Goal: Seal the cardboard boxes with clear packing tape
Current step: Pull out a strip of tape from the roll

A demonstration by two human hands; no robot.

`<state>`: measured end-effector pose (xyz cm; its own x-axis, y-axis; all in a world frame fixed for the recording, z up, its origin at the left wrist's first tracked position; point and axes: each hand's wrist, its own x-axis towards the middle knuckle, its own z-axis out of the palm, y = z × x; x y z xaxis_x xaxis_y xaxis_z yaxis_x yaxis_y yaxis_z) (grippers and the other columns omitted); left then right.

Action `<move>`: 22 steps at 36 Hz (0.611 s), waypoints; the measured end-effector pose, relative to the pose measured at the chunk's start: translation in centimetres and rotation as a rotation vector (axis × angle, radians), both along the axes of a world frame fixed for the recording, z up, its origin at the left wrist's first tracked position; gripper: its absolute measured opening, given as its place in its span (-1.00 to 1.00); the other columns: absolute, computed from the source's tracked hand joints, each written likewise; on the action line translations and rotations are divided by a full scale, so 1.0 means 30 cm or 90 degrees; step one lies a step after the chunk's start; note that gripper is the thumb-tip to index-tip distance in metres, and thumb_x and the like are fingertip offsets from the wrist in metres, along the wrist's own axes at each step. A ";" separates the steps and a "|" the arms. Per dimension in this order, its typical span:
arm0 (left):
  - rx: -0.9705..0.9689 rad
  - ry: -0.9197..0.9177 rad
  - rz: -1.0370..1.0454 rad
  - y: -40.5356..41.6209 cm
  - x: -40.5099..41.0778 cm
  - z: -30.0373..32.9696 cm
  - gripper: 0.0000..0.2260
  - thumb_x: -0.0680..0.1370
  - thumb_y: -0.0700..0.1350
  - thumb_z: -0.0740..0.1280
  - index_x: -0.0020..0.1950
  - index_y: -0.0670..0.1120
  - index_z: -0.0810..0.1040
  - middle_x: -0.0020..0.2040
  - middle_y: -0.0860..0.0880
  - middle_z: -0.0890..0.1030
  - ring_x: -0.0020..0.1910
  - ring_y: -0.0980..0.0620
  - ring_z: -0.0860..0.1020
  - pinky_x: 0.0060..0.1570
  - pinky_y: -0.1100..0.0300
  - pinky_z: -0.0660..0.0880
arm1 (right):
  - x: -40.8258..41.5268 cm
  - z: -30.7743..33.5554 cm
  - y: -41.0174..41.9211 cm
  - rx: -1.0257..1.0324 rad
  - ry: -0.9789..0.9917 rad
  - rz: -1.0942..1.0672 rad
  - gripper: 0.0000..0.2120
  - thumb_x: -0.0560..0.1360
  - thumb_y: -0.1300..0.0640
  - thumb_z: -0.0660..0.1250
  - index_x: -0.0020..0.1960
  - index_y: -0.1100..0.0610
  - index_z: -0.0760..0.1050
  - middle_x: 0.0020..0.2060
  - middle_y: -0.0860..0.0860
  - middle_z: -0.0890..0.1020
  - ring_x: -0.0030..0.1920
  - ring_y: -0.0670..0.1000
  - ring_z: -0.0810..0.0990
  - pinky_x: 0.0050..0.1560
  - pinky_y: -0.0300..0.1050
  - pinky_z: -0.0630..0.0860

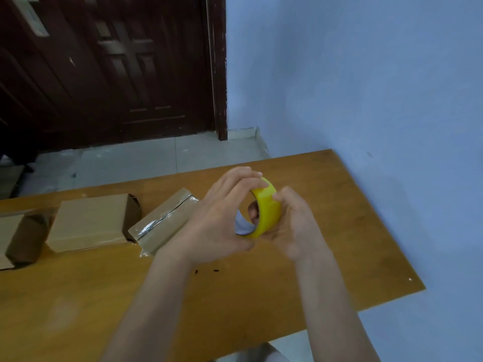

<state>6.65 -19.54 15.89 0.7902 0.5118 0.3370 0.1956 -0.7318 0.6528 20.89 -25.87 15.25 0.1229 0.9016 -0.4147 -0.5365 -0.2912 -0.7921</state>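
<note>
A yellow-looking roll of packing tape [267,208] is held upright above the wooden table [339,231], between both hands. My left hand [218,218] grips its left side, fingers curled over the top rim. My right hand [295,226] cups it from the right and below, thumb pressed on the outer face. Left of my hands lies a cardboard box [162,220] with shiny clear tape along its seam. A second plain box [91,222] lies further left, and a third box [18,239] sits at the left edge, partly cut off.
The table ends at the blue wall [366,87] on the right. Beyond its far edge is grey tiled floor [130,163] and a dark wooden door [109,69]. Small dark specks [206,270] mark the tabletop near my left wrist.
</note>
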 end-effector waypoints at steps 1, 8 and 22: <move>0.013 0.006 0.001 -0.004 0.006 -0.002 -0.30 0.21 -0.16 0.48 0.33 -0.07 0.36 0.35 0.07 0.33 0.46 0.01 0.23 0.31 -0.07 0.35 | 0.009 0.002 0.000 -0.004 0.014 -0.002 -0.71 0.47 0.17 0.03 -0.24 0.26 0.47 -0.46 0.09 0.54 -0.46 -0.01 0.52 -0.36 -0.19 0.42; -0.132 -0.065 0.061 -0.013 0.031 -0.031 -0.17 0.16 -0.21 0.53 0.37 0.01 0.29 0.29 0.10 0.35 0.33 0.10 0.34 0.18 0.37 0.35 | 0.022 -0.003 0.002 0.071 -0.118 -0.035 -0.55 0.17 0.08 0.26 -0.07 0.39 0.50 -0.22 0.20 0.55 -0.16 0.14 0.48 -0.19 -0.02 0.38; -0.411 -0.211 0.024 -0.024 0.103 -0.004 -0.12 0.34 -0.25 0.48 0.52 0.11 0.09 0.42 0.05 0.28 0.34 0.06 0.38 0.25 0.14 0.41 | 0.079 0.037 -0.032 0.298 -0.281 0.091 -0.53 0.31 0.38 0.12 0.18 0.20 0.50 -0.04 0.07 0.66 -0.03 0.08 0.56 0.03 0.04 0.47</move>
<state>9.74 -20.27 15.78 0.6774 0.7141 0.1766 -0.0697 -0.1768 0.9818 23.26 -26.84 16.36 0.0578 0.9945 0.0870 -0.1134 0.0931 -0.9892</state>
